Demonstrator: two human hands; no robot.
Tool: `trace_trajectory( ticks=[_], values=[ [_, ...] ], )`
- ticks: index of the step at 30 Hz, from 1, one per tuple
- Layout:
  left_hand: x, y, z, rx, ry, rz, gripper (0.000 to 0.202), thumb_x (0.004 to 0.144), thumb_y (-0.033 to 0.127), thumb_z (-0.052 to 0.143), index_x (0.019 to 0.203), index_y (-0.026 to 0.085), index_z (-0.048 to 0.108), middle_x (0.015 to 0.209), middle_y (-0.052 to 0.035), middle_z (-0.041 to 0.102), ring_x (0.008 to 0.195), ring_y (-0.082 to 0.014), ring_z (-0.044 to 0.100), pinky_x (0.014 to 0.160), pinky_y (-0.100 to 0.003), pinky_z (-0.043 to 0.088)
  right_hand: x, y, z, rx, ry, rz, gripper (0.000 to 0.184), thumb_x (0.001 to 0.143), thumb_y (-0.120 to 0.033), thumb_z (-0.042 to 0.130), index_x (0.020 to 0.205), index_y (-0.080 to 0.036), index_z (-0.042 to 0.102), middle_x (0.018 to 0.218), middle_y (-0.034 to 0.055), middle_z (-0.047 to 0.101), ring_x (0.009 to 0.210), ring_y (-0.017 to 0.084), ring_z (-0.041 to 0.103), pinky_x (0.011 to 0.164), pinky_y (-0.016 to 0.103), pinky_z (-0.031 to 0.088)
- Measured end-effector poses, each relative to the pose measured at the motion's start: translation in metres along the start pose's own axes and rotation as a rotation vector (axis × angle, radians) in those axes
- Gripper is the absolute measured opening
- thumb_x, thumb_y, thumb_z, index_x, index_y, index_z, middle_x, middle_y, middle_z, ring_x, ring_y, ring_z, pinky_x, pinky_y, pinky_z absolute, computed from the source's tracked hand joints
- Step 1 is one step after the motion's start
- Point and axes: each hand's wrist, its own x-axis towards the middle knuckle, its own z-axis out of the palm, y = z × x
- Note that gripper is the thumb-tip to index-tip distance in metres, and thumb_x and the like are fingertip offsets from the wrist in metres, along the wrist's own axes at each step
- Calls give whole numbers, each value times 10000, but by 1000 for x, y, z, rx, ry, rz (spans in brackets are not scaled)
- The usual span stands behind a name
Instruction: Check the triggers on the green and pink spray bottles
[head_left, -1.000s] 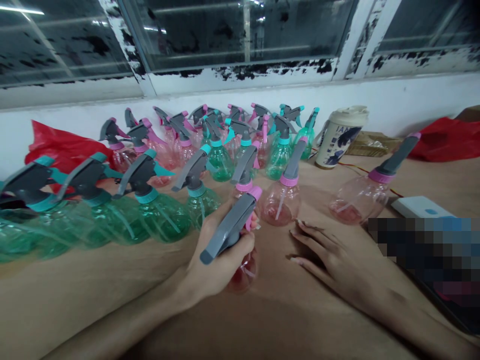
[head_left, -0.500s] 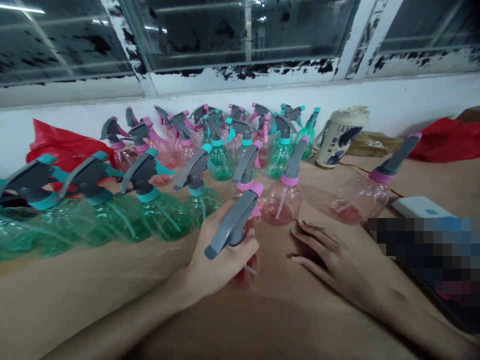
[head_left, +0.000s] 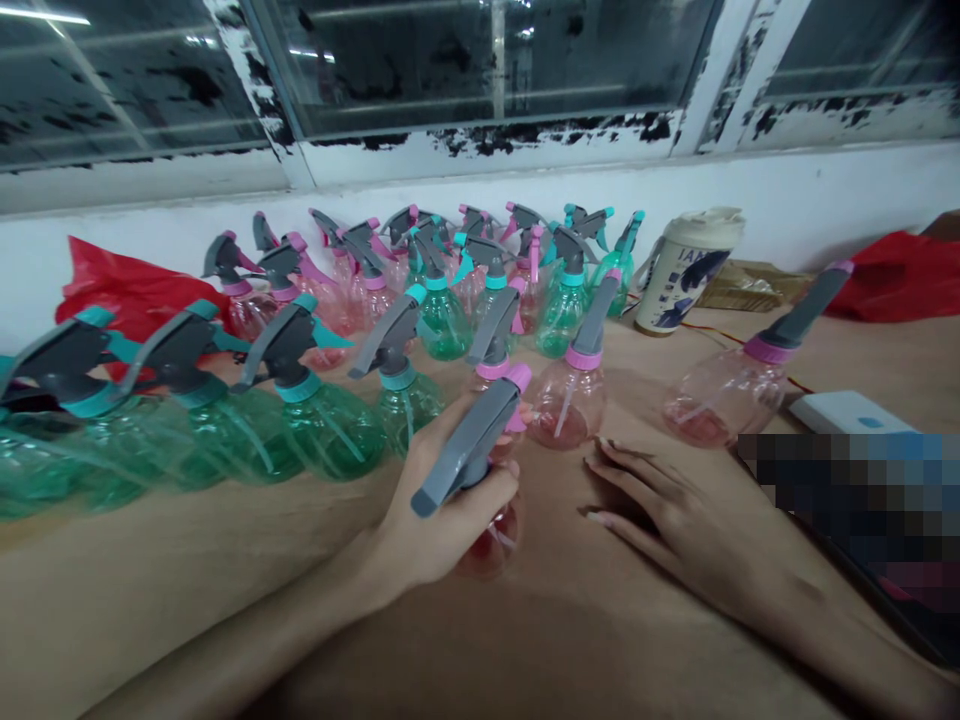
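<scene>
My left hand (head_left: pixel 450 500) is wrapped round the neck of a pink spray bottle (head_left: pixel 491 545) with a grey trigger head and pink nozzle. Its base appears to rest on the table, and the fingers hide its collar. My right hand (head_left: pixel 667 510) lies on the tabletop with fingers stretched out, holding nothing. Just beyond those fingertips stands another pink spray bottle (head_left: pixel 568 405). A third pink one (head_left: pixel 720 400) is farther right. Left of my left hand runs a row of green spray bottles, the nearest being a green spray bottle (head_left: pixel 409 400).
Several pink and green spray bottles (head_left: pixel 442 320) crowd the back by the wall. A cup (head_left: pixel 686 275), a cardboard piece (head_left: pixel 750 287) and a red plastic bag (head_left: pixel 900 275) stand back right. Another red bag (head_left: pixel 135 295) lies left. A white box (head_left: pixel 851 412) sits beside a pixelated area.
Both hands keep their places, the left still round the pink spray bottle. The view has shifted very slightly.
</scene>
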Motion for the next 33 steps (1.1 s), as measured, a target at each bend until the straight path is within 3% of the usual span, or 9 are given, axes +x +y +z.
trace_trajectory(
  ticks=[5,11,18,25,29,33],
  values=[
    [-1,-2,-2,0,-35,37,96,708,210,548,799,235,530,726,17,579,642,-163,598,572,-278,508,1,-1,-1,-9,6,-20,500,854,-472,487,1239,-153,520,1317,138,509,1209,280,466,975,490,420],
    [0,-1,-2,20,-41,27,66,719,214,540,713,233,477,663,36,517,580,-146,544,537,-272,467,1,-1,-1,6,31,-21,481,864,-464,471,1237,-164,527,1306,140,518,1187,282,489,957,487,435],
    [-1,2,-3,28,-21,113,53,711,184,530,712,231,503,633,45,507,561,-130,510,529,-251,457,-1,2,4,-2,26,-16,515,853,-475,486,1259,-159,503,1317,137,509,1211,281,463,972,491,418],
    [-2,1,-1,56,-5,104,58,699,206,523,751,231,523,647,31,507,554,-142,510,517,-269,454,-1,0,3,11,6,0,515,855,-476,483,1268,-169,494,1328,131,501,1224,273,452,988,492,401],
    [-3,1,1,115,18,107,101,724,185,527,812,229,506,630,43,485,496,-122,453,522,-273,447,0,0,-7,-3,-49,-5,542,835,-502,499,1270,-179,501,1338,132,494,1219,279,460,978,489,412],
    [-5,3,2,137,-16,105,144,755,220,561,882,222,492,685,29,507,554,-134,482,577,-290,461,1,-15,-32,-21,-123,15,512,827,-536,495,1205,-197,561,1228,105,598,1122,271,554,928,460,466]
  ],
)
